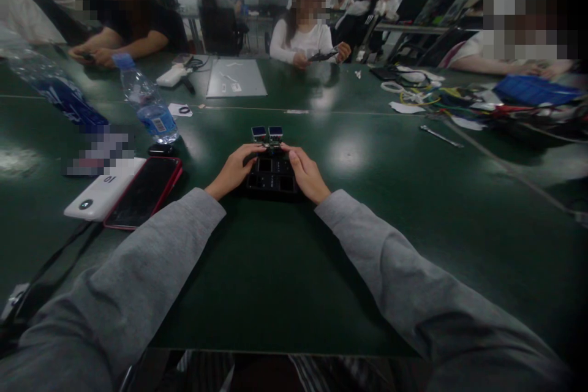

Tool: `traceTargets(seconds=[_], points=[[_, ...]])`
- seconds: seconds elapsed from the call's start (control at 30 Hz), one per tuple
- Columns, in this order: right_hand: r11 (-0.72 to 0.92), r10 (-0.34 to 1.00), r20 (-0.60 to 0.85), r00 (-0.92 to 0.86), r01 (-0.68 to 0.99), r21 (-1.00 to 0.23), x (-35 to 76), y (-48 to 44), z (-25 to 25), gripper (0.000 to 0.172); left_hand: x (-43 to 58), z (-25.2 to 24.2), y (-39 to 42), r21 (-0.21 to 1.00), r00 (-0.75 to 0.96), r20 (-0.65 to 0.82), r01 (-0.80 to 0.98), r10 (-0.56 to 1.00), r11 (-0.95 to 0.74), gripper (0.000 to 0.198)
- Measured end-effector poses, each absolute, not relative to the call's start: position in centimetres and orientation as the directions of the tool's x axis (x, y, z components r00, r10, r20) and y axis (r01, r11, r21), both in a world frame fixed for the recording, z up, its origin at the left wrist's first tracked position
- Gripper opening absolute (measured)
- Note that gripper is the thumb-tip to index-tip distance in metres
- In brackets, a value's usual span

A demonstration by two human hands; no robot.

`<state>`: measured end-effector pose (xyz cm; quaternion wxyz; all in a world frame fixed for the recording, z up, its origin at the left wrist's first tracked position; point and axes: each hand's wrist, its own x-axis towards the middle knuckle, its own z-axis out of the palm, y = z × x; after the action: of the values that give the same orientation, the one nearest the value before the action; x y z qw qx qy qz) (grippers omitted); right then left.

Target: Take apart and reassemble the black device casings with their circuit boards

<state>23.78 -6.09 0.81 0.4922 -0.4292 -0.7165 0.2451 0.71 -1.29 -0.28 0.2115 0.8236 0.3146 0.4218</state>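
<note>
Two bare hands in grey sleeves meet at a green table (285, 269), the left hand (234, 168) and right hand (309, 173) closing from opposite sides on a pair of small square-faced modules (267, 133). The grip of each appears to be grasping the modules by their lower edges, fingertips inward, though the fingers' undersides are hidden. The modules sit side by side, their line running left to right from one hand to the other, midway between, with neither hand clearly nearer. A dark tray (272, 185) with square recesses, its long axis parallel to that line, lies on the wearer's side of the modules, between the hands; whether the two touch cannot be told from this angle.
</note>
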Motion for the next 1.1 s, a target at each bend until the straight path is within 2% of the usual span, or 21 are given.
traceTargets(seconds=[0.37,0.53,0.63,0.73,0.83,1.0,1.1], points=[[0.495,0.868,0.466,-0.17,0.354,-0.793,23.8,-6.3,1.2,0.051,0.6,-1.0,-0.6,0.599,0.449,0.586,0.321,0.675,-0.733,0.036],[0.501,0.865,0.466,-0.185,0.368,-0.783,23.8,-6.3,1.3,0.052,0.5,-0.9,-0.6,0.605,0.423,0.6,0.315,0.679,-0.731,0.029],[0.51,0.858,0.492,-0.15,0.369,-0.777,23.8,-6.2,1.0,0.057,0.5,-1.3,-0.6,0.668,0.342,0.578,0.322,0.741,-0.67,0.028],[0.491,0.858,0.511,-0.05,0.373,-0.787,24.1,-5.6,0.1,0.063,0.9,-2.3,-0.7,0.755,0.174,0.534,0.343,0.827,-0.559,0.036],[0.423,0.881,0.472,0.047,0.369,-0.827,24.6,-4.9,-0.8,0.069,1.6,-3.2,-1.2,0.81,0.046,0.487,0.35,0.872,-0.471,0.044],[0.291,0.937,0.333,0.107,0.289,-0.912,24.4,-5.1,-1.2,0.069,2.7,-3.5,-2.3,0.883,0.051,0.377,0.28,0.925,-0.376,0.054],[0.256,0.957,0.282,0.072,0.252,-0.933,23.4,-5.9,-0.7,0.068,3.0,-3.4,-2.7,0.89,0.07,0.381,0.242,0.922,-0.387,0.057]])
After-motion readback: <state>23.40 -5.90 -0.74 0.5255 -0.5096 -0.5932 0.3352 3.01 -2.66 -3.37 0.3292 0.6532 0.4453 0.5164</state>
